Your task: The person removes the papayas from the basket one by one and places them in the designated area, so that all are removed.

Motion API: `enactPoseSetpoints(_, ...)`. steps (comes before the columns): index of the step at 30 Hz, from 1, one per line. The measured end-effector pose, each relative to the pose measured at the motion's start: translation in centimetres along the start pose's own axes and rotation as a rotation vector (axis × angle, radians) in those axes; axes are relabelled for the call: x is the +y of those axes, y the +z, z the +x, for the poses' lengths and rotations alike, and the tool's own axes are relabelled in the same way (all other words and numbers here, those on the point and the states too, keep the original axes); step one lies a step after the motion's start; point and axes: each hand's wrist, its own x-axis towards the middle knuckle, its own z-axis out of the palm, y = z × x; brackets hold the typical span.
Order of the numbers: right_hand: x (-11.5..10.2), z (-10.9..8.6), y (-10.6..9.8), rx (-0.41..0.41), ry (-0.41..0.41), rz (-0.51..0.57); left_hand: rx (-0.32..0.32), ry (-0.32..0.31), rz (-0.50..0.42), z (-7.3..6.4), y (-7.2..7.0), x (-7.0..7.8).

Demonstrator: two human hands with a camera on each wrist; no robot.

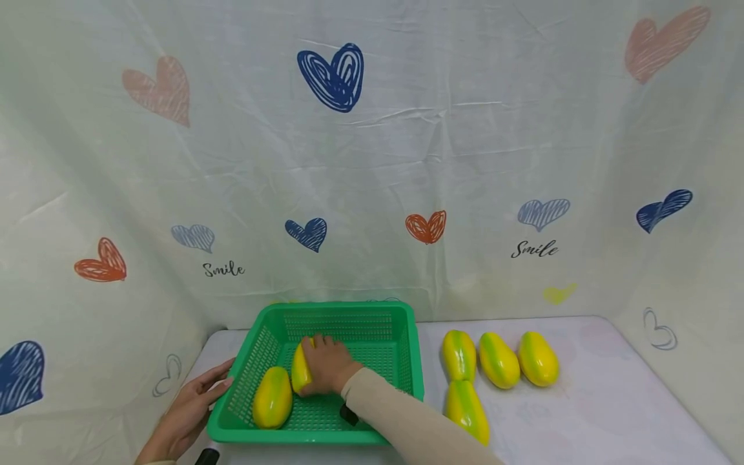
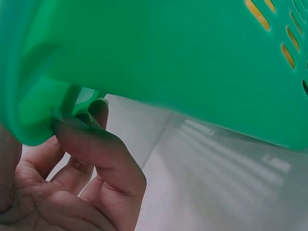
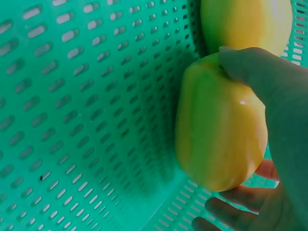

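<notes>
A green plastic basket (image 1: pixel 349 436) with slotted walls stands on the table. My left hand (image 1: pixel 188 407) grips its left rim, and the left wrist view shows the thumb and fingers (image 2: pixel 103 154) at the rim's underside. Inside the basket, my right hand (image 1: pixel 331 368) holds a glossy yellow papaya (image 1: pixel 299 371) with a green stripe. The right wrist view has the thumb at one end of this papaya (image 3: pixel 219 127) and the fingers at its other end. A second papaya (image 1: pixel 272 398) lies beside it, nearer the basket's front left corner.
To the right of the basket, several more papayas lie on the white table (image 1: pixel 604 400): a back one (image 1: pixel 459 355), a front one (image 1: pixel 467 410), and two side by side (image 1: pixel 498 360). A heart-printed sheet (image 1: pixel 372 161) hangs behind the table and along its sides.
</notes>
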Motion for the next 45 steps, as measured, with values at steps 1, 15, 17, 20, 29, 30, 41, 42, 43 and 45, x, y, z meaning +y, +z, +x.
enactPoseSetpoints(1, 0.0, -0.1, 0.0, -0.004, -0.006, -0.009, -0.002, 0.001, 0.0, 0.0, 0.0, 0.1)
enactPoseSetpoints(15, 0.5, -1.2, -0.3, -0.004, -0.058, -0.082, -0.014, 0.005, 0.017, 0.0, 0.4, 0.2)
enactPoseSetpoints(17, 0.5, -1.3, -0.3, -0.004, -0.06, -0.087, -0.016, 0.005, 0.018, 0.0, 0.4, 0.2)
enactPoseSetpoints(20, 0.6, -1.7, -0.5, -0.012, -0.062, -0.087, -0.018, 0.003, 0.019, 0.0, 0.3, 0.0)
enactPoseSetpoints(29, 1.8, -3.1, -1.5, -0.009, -0.118, -0.073, -0.034, -0.007, -0.001, 0.0, -0.1, -0.1)
enactPoseSetpoints(30, 2.0, -3.4, -1.7, 0.0, -0.132, -0.07, -0.038, -0.004, 0.008, 0.0, -0.3, -0.1)
enactPoseSetpoints(41, 4.4, -6.8, -4.2, 0.128, -0.226, -0.046, -0.095, 0.014, 0.171, 0.2, -1.5, 0.9)
enactPoseSetpoints(42, 4.6, -7.2, -4.3, 0.142, -0.235, -0.037, -0.101, 0.016, 0.182, 0.2, -1.6, 1.1)
enactPoseSetpoints(43, 4.8, -7.5, -4.5, 0.156, -0.241, -0.029, -0.103, 0.019, 0.193, 0.1, -1.7, 1.2)
enactPoseSetpoints(45, 5.2, -8.1, -4.9, 0.181, -0.255, -0.004, -0.116, 0.035, 0.226, 0.0, -1.8, 1.4)
